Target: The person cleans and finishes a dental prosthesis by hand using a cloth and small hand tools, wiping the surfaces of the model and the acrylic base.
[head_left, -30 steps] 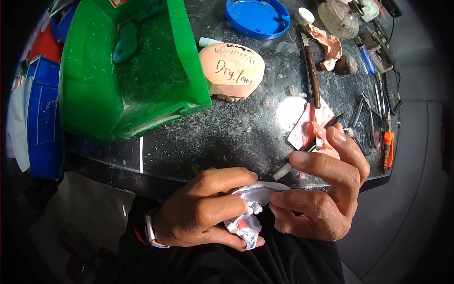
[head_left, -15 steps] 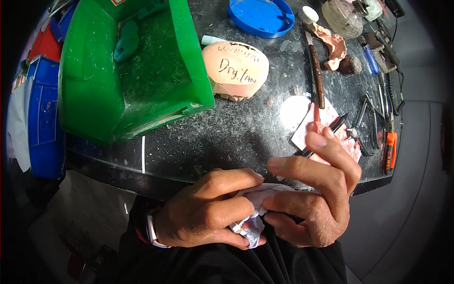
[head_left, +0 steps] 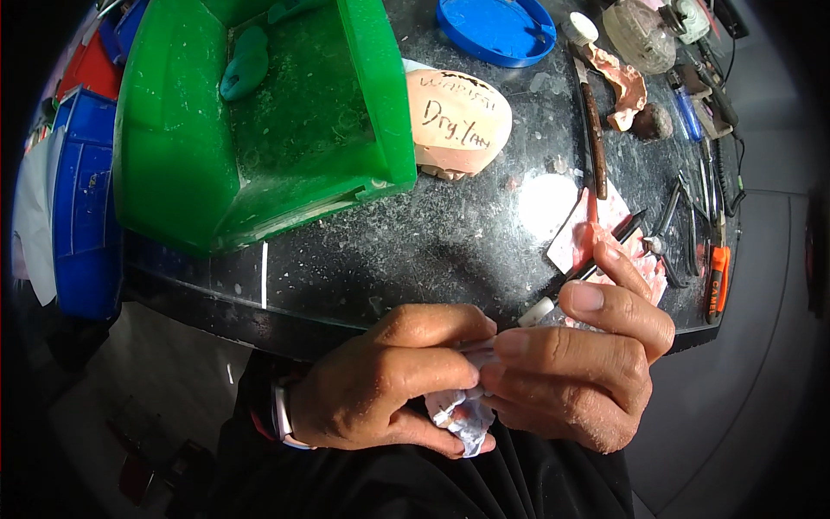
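Low at the front edge of the bench, my left hand grips a white, irregular dental piece with pinkish patches, fingers over its top and thumb below. My right hand is bent against the same piece, thumb and a finger at its upper right part, hiding much of it; its other fingers arch above. Beyond the right fingertips lie a pink-stained white pad, a black pen-like tool and a small white cylinder.
A green bin with teal pieces, a pinkish cast, a blue lid, a wooden-handled knife, a glass burner and pliers cover the bench. Blue trays stand at the left.
The fingers of my right hand have shifted and closed in over the white piece, covering more of it. The bench's items sit further right in the picture, as the view has moved slightly.
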`<state>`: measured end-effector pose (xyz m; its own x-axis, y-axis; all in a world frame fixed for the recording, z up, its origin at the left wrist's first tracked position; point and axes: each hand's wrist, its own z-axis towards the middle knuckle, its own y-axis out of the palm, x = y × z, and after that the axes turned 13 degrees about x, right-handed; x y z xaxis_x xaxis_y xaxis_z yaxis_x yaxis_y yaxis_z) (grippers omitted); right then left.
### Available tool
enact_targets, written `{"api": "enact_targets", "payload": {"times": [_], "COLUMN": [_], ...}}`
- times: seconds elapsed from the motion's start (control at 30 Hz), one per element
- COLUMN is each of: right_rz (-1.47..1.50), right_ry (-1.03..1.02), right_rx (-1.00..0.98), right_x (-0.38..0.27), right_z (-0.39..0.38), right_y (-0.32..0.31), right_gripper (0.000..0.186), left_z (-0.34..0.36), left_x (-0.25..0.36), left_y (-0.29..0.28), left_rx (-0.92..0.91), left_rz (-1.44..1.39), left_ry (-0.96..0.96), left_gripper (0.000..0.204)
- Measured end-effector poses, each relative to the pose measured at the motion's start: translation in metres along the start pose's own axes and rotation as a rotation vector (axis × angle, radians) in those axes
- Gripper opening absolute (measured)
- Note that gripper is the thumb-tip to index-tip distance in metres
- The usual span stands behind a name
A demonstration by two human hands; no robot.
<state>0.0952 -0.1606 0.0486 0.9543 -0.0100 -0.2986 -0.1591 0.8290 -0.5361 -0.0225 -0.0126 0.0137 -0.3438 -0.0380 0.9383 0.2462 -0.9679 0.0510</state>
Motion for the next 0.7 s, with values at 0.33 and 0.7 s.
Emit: {"api": "enact_targets", "payload": {"times": [0.33,0.7], "right_rz": [0.034,0.369], "right_ry": [0.142,0.283], "right_rx": [-0.041,0.021], "right_x": [0.003,0.001], "right_z": [0.004,0.003], "right_y": [-0.008,-0.002], "right_gripper": [0.029,0.021], "left_z": [0.000,0.002], "left_x": [0.001,0.003], "left_y": [-0.003,-0.001], "left_rx": [-0.007,0.034], "left_rz": [0.042,-0.010], "left_ry": [-0.001,-0.045], "left_gripper": [0.050,0.058]}}
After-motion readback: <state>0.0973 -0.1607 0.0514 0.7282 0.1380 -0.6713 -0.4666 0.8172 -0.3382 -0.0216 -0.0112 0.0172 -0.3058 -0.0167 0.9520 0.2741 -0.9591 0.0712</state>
